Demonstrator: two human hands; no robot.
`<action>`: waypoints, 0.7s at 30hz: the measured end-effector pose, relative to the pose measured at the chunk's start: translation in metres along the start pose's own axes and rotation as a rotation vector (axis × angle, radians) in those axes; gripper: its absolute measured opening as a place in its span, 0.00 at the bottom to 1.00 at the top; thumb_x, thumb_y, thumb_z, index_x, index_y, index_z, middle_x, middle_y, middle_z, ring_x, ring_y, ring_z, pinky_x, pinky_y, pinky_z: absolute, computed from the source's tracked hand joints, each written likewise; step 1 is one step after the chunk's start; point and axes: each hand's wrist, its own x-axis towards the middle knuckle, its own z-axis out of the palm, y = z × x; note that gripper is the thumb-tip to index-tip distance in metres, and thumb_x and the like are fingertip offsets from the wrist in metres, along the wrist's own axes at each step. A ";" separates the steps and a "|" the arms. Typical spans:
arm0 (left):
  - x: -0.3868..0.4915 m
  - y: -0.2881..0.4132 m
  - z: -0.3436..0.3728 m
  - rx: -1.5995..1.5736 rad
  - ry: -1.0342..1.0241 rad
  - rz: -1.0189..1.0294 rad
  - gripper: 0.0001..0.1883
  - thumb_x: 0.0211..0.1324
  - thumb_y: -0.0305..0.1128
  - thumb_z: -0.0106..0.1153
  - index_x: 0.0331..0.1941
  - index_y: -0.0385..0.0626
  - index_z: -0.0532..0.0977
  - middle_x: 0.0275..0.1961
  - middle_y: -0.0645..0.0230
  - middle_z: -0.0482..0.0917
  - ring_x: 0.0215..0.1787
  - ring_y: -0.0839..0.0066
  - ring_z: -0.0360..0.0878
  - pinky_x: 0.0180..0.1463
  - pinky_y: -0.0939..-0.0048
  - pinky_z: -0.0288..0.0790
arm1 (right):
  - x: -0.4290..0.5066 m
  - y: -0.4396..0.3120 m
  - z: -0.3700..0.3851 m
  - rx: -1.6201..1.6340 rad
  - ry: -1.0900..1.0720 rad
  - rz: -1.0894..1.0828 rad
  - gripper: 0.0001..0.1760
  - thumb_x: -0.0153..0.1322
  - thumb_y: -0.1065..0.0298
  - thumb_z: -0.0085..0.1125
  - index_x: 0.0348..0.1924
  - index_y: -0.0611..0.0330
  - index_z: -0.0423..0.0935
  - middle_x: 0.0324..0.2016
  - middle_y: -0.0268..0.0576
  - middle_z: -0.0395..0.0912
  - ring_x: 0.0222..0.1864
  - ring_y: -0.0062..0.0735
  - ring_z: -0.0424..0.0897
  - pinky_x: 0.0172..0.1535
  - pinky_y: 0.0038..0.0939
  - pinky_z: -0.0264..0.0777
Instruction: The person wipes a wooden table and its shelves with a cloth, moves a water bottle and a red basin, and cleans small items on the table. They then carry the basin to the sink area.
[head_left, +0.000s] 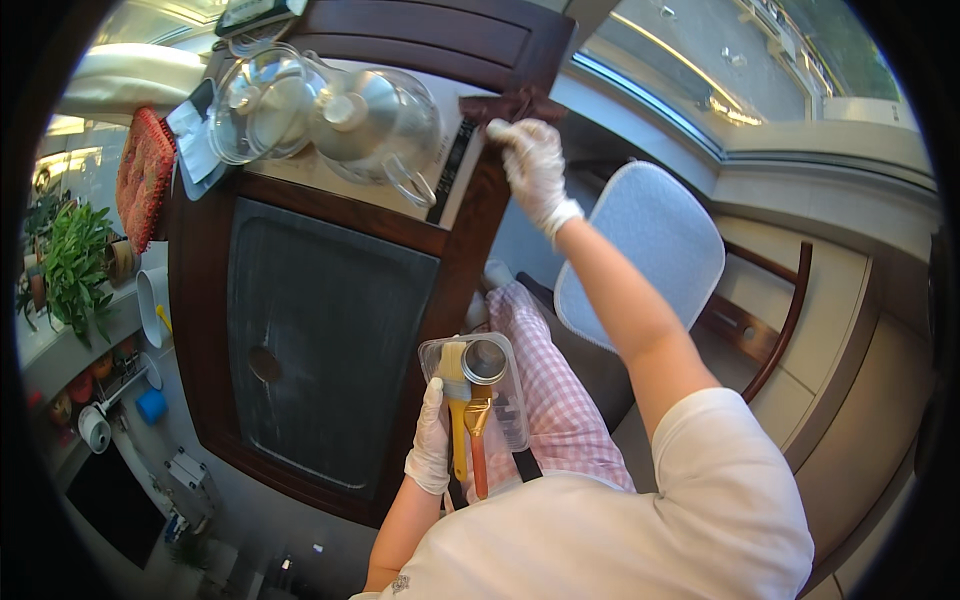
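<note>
My left hand (433, 442), in a thin whitish glove, holds a clear plastic tray (513, 405) by its side, near my lap. In the tray are a round metal can (484, 361), a flat brush with a yellow handle (458, 435) and a brush with an orange-red handle (478, 457). My right hand (529, 161), gloved too, is stretched forward with bent fingers at a dark reddish-brown cloth (517, 106) on the corner of the wooden table (474, 195). The fingertips meet the cloth's edge, and its grip is partly hidden.
A glass kettle (375, 124) and a lidded glass pot (262, 105) stand on the table's far part, beside a dark recessed tray (330, 337). A chair with a light blue pad (645, 255) is at the right. A red cushion (144, 180) and potted plant (79, 262) are at the left.
</note>
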 end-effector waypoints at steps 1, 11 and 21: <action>0.001 -0.008 -0.001 0.014 -0.011 -0.024 0.35 0.68 0.61 0.50 0.66 0.42 0.67 0.59 0.65 0.77 0.59 0.72 0.76 0.64 0.67 0.71 | -0.031 -0.013 0.002 0.046 0.029 -0.006 0.23 0.60 0.83 0.59 0.46 0.51 0.81 0.41 0.45 0.76 0.46 0.50 0.74 0.53 0.43 0.69; 0.054 -0.080 0.012 0.089 0.129 -0.094 0.34 0.68 0.63 0.50 0.62 0.44 0.70 0.54 0.68 0.79 0.52 0.74 0.78 0.58 0.69 0.73 | -0.216 -0.018 -0.047 0.735 -0.342 1.136 0.17 0.77 0.58 0.57 0.48 0.64 0.79 0.43 0.45 0.82 0.46 0.30 0.80 0.53 0.31 0.71; 0.263 -0.128 -0.012 -0.067 0.002 0.176 0.40 0.68 0.67 0.44 0.68 0.45 0.65 0.65 0.63 0.73 0.66 0.65 0.73 0.67 0.55 0.70 | -0.243 0.056 -0.110 0.550 -0.653 1.121 0.36 0.76 0.47 0.57 0.71 0.55 0.64 0.40 0.56 0.85 0.46 0.47 0.84 0.54 0.36 0.74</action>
